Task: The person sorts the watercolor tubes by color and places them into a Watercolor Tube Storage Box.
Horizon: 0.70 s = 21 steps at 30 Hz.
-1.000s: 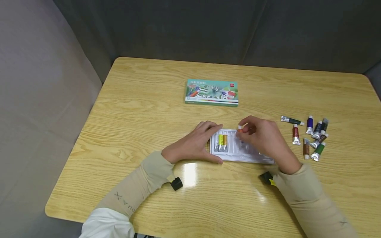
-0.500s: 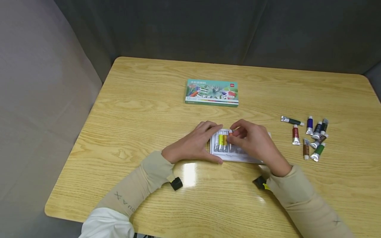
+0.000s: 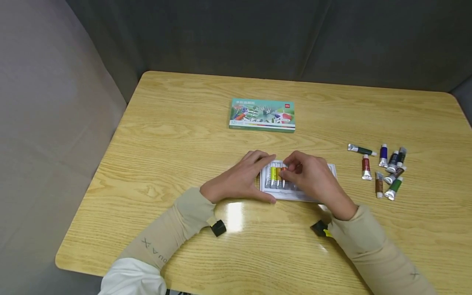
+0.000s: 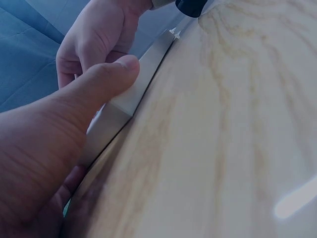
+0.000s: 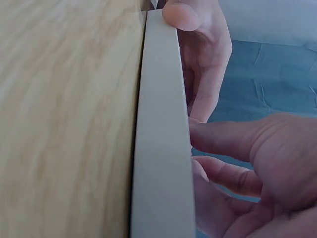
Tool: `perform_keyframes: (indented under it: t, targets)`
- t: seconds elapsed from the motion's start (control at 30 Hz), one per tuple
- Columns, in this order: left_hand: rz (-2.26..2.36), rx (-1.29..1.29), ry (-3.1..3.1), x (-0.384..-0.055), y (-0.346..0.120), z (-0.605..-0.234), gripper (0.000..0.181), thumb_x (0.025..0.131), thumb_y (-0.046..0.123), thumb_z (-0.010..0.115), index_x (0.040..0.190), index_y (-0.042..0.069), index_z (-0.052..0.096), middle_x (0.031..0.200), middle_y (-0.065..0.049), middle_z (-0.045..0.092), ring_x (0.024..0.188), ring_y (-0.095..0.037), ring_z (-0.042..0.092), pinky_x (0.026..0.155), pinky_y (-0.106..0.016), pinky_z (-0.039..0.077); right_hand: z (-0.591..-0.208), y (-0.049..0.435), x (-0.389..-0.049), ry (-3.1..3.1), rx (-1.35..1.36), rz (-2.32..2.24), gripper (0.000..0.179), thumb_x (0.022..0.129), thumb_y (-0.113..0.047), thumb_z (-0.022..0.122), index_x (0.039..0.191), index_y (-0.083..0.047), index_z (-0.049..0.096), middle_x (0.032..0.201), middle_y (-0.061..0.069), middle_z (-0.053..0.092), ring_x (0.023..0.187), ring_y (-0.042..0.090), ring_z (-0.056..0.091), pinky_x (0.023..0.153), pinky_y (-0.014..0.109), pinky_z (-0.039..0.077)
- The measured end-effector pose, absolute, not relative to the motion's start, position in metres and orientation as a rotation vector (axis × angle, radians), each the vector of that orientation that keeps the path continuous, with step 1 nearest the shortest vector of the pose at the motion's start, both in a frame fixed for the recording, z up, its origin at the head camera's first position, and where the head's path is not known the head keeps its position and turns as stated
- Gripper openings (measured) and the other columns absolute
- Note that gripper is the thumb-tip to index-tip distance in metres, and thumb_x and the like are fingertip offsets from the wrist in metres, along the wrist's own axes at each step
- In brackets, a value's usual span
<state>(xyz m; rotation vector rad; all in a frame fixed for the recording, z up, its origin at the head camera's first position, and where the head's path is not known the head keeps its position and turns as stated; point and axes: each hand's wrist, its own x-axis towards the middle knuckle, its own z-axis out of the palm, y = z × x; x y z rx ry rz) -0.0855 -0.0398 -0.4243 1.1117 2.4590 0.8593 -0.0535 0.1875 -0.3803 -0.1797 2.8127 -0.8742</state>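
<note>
In the head view a white plastic tray (image 3: 300, 196) lies on the table. My left hand (image 3: 241, 176) holds its left end, thumb at the near edge and fingers at the far edge. In the left wrist view that thumb (image 4: 109, 79) lies along the tray wall (image 4: 111, 119). Over the tray's slots, my right hand (image 3: 311, 174) pinches an orange-red paint tube (image 3: 284, 179), partly hidden by the fingers. Just left of it in the tray lie an amber paint tube (image 3: 278, 176), a yellow one (image 3: 273, 175) and a pale one (image 3: 268, 180).
Several loose paint tubes, among them a red one (image 3: 366, 167) and a green one (image 3: 394, 187), lie on the wooden table (image 3: 184, 123) at the right. A teal paint box (image 3: 262, 115) lies behind the tray. Dark cloth (image 3: 221, 37) hangs past the far edge.
My right hand has moved left and lower with the orange-red paint tube, bringing it beside the amber one in the tray. The left hand has stayed in place.
</note>
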Motion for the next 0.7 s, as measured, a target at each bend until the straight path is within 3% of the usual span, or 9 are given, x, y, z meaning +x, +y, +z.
perform_keyframes:
  t: [0.17,0.7]
  targets:
    - [0.856,1.122,2.467,-0.0856,-0.0395,-0.4247,0.115,0.078,0.069,0.080,0.165,0.015,0.027,0.155,0.000,0.038,0.142,-0.014,0.035,0.122,-0.036,0.038,-0.3811,0.1869,-0.0534,2.815,-0.183,-0.867,0.020,0.092,-0.020,0.079,0.107,-0.007,0.074,0.083,0.005,0.070,0.068,0.016,0.058,0.063,0.028,0.044]
    - [0.859,1.127,2.469,-0.0854,-0.0391,-0.4245,0.116,0.077,0.069,0.081,0.165,0.015,0.028,0.155,0.001,0.039,0.142,-0.014,0.036,0.121,-0.035,0.039,-0.3818,0.1846,-0.0513,2.835,-0.173,-0.863,0.020,0.091,-0.020,0.080,0.105,-0.008,0.073,0.083,0.005,0.070,0.067,0.014,0.058,0.061,0.026,0.043]
